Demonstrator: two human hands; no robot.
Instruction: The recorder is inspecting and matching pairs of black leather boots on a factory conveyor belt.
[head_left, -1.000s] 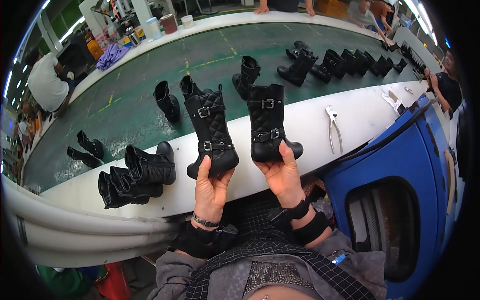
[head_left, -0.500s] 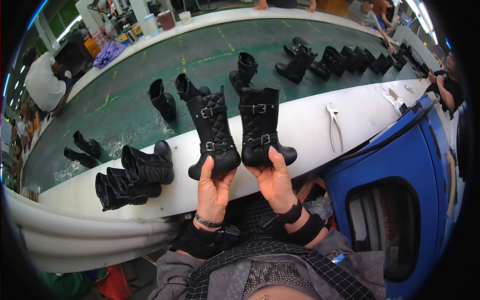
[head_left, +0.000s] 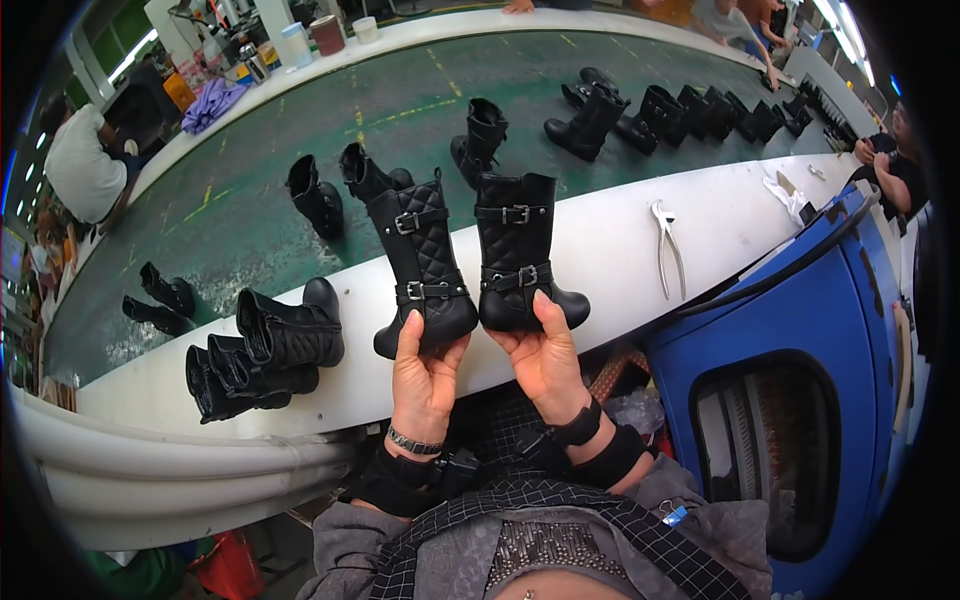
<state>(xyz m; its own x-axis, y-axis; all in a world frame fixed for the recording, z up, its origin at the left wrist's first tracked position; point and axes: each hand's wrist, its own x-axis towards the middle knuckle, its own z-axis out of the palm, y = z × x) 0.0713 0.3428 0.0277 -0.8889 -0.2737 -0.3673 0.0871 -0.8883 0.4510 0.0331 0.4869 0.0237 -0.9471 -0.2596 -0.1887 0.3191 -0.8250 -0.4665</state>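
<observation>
Two black ankle-strap boots with quilted shafts and silver buckles stand side by side in front of me, toes pointing apart. My left hand point(head_left: 427, 380) grips the left boot point(head_left: 418, 245) low at its foot, thumb on the front and fingers underneath. The right boot point(head_left: 517, 235) is held the same way by my right hand point(head_left: 543, 365). Both shafts point away from me, above the white ledge point(head_left: 610, 260). Several black boots point(head_left: 295, 330) lie on that ledge to the left.
Beyond the ledge runs a green belt point(head_left: 400, 100) carrying single boots point(head_left: 316, 197) and, farther right, a row of boots point(head_left: 690, 115). Metal pincers point(head_left: 667, 250) lie on the ledge at right, beside a blue machine point(head_left: 760, 400) with a dark window. Other people sit around the belt.
Both hands keep the same hold on the boots. The view has shifted slightly, and boots on the green belt appear a little farther left. A far person's reaching hand has moved slightly.
</observation>
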